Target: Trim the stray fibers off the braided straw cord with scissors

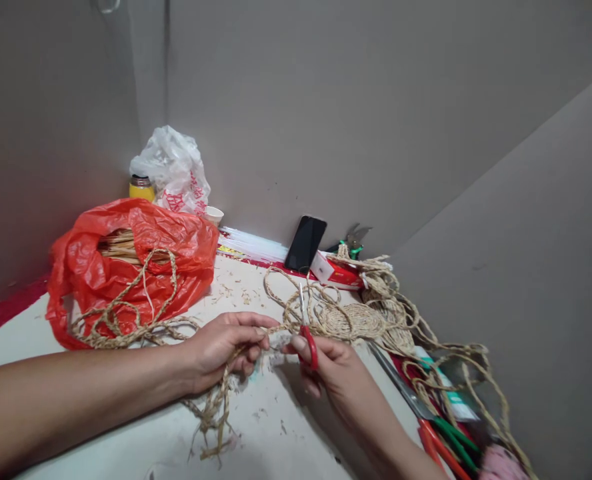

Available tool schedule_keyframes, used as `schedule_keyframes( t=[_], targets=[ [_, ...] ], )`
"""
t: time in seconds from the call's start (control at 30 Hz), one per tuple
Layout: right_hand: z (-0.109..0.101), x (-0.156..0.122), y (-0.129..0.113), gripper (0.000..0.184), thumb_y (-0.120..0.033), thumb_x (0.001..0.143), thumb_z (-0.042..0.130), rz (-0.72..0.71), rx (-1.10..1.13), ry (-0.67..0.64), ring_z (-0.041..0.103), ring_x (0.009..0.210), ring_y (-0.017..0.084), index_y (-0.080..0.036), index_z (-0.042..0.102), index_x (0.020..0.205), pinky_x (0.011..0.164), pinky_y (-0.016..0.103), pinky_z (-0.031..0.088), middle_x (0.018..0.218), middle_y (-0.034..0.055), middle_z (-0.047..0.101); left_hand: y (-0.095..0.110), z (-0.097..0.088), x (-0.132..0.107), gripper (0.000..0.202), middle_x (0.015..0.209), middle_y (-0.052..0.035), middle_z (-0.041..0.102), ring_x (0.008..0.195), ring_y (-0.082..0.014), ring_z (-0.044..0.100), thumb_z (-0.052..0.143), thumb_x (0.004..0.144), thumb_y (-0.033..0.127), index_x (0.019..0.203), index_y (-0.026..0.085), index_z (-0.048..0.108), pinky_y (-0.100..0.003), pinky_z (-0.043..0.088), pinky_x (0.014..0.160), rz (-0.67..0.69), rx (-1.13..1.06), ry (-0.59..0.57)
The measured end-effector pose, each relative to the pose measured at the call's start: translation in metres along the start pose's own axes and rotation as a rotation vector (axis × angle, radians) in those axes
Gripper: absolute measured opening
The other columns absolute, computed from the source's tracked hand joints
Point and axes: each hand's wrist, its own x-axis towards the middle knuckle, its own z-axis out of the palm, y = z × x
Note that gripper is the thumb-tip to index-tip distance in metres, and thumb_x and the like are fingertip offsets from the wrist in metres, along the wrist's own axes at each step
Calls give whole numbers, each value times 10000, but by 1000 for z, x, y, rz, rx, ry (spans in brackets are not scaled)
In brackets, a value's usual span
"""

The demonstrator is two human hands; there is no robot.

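Note:
My left hand (pixel 226 343) is closed around a braided straw cord (pixel 221 400), pinching it between thumb and fingers. One frayed end of the cord hangs below this hand, while another stretch runs right toward my other hand. Small scissors with red handles (pixel 310 353) are gripped in my right hand (pixel 326 363), blades pointing up and away beside the cord. Whether the blades touch the cord I cannot tell. Behind the scissors lie loose loops of cord and a flat coiled straw piece (pixel 356 321).
At the left, a red plastic bag (pixel 191 247) holds straw stalks. Behind it are a white bag (pixel 169 157), a yellow jar (pixel 141 189) and a cup (pixel 214 215). A phone (pixel 306 243) leans at the back. Large shears (pixel 429 433) lie at the right. Straw scraps dot the tabletop (pixel 276 440).

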Motion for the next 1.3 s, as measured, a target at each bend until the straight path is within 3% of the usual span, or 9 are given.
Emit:
schedule_keyframes(
  t=[0.13,0.23,0.5,0.6,0.77,0.93,1.03,1.13,1.3],
  targets=[
    [17,6,3,422,-536,655,752,79,418,71,244,386,45,-165,555,620,408,192,200,388,-91,354,-1,4,-3,334,745,-48,668,471,-39,441,730,683,248,953,127,576,-143,372,416,85,135,2],
    [22,8,0,420,-447,632,802,99,553,59,241,390,37,-176,484,584,407,178,209,402,-103,342,-3,5,-4,351,729,-56,685,435,-38,440,755,663,296,889,144,534,-148,382,400,111,140,-23],
    [9,17,-26,340,-357,668,794,-215,570,188,287,397,31,-169,514,628,398,166,246,479,-96,392,-4,8,-7,295,645,-33,653,387,-42,417,621,787,425,831,146,536,-159,352,377,82,64,-119],
    [5,23,-34,340,-345,669,788,-279,556,203,279,383,30,-174,500,607,384,168,237,466,-102,373,0,11,-11,249,616,4,612,375,-17,323,639,786,376,810,146,547,-142,257,362,100,47,-138],
    [9,34,-50,349,-309,614,816,-385,542,212,300,393,26,-167,500,576,378,164,226,480,-94,396,3,15,-19,223,546,23,577,344,-8,162,566,842,380,884,162,545,-166,97,367,47,54,-277],
    [13,46,-53,337,-289,590,826,-455,545,249,333,413,24,-153,518,563,386,168,248,519,-79,434,6,14,-17,261,507,25,579,327,-29,152,495,856,433,922,181,518,-183,103,356,64,82,-217],
    [4,49,-50,336,-273,595,820,-506,572,324,325,414,22,-155,506,565,383,166,246,517,-90,412,12,13,-14,254,573,20,616,340,-42,276,578,789,396,905,191,481,-181,201,366,138,281,-141],
    [-9,47,-51,326,-270,609,810,-565,601,413,329,419,19,-158,505,585,382,159,255,530,-95,413,20,12,-15,185,622,35,599,431,-67,411,604,723,252,863,191,499,-194,303,442,206,632,-87],
    [-25,27,-64,323,-228,621,793,-675,667,529,343,450,22,-169,477,587,391,143,301,557,-92,422,34,4,-23,36,606,15,522,541,-128,454,555,685,178,713,198,568,-243,292,516,432,1297,24]
  ],
)
